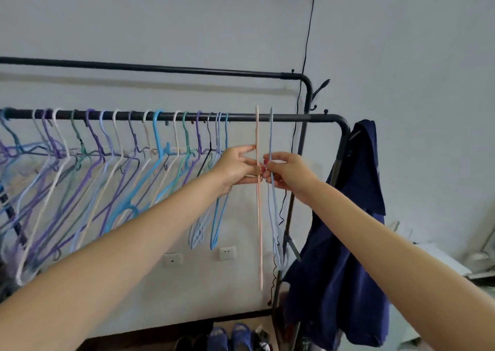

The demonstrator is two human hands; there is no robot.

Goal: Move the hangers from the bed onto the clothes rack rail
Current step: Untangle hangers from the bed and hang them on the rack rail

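Observation:
A black clothes rack rail [289, 117] crosses the view, with several blue, purple, teal and white hangers [112, 163] hooked along its left and middle. My left hand [235, 167] pinches a peach hanger [259, 216], seen edge-on, whose hook reaches up to the rail. Just to its right, my right hand [288, 171] grips a pale blue hanger [273, 211], also edge-on, with its hook at the rail. The two hands nearly touch. The bed is out of view.
A higher black rail [160, 68] runs behind. A navy garment [345, 230] hangs over the rack's right corner. Blue slippers [230, 337] lie on the floor below. Wall sockets [227, 253] and a black cable [305, 56] sit on the white wall.

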